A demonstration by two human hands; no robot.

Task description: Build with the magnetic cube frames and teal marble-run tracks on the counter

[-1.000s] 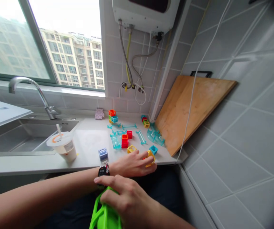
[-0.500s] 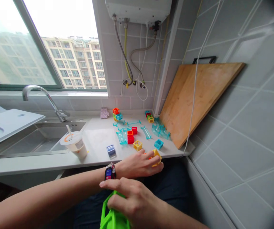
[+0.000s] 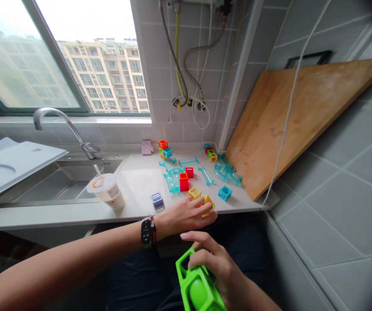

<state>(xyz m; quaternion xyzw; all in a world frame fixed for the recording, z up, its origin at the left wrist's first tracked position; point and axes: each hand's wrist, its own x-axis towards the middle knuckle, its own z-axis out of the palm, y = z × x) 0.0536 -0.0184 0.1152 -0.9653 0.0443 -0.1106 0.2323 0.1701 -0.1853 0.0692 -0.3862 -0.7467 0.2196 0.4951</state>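
Note:
My left hand (image 3: pixel 186 214), with a watch on its wrist, reaches over the front edge of the counter. Its fingers are closed on a yellow cube block (image 3: pixel 209 205); a bit of orange shows between them. Just behind lies another yellow open-frame cube (image 3: pixel 194 192), partly hidden by the fingers. Lower and nearer, my right hand (image 3: pixel 216 265) grips a green open-frame block piece (image 3: pixel 197 287) above my lap. A round green shape shows inside it, and its lower end is cut off by the frame. A blue cube (image 3: pixel 225 193) sits right of my left hand.
Red blocks (image 3: pixel 184 182), clear teal track pieces (image 3: pixel 173 180) and small stacks of coloured cubes (image 3: pixel 164 150) spread over the counter (image 3: pixel 137 183). A lidded cup (image 3: pixel 109 192) stands by the sink (image 3: pixel 59 183). A wooden board (image 3: pixel 289 116) leans at right.
My left hand and its yellow cube have shifted left, close to the other yellow cube. My right hand has moved right and away from the left wrist, tilting the green piece. The view has shifted slightly.

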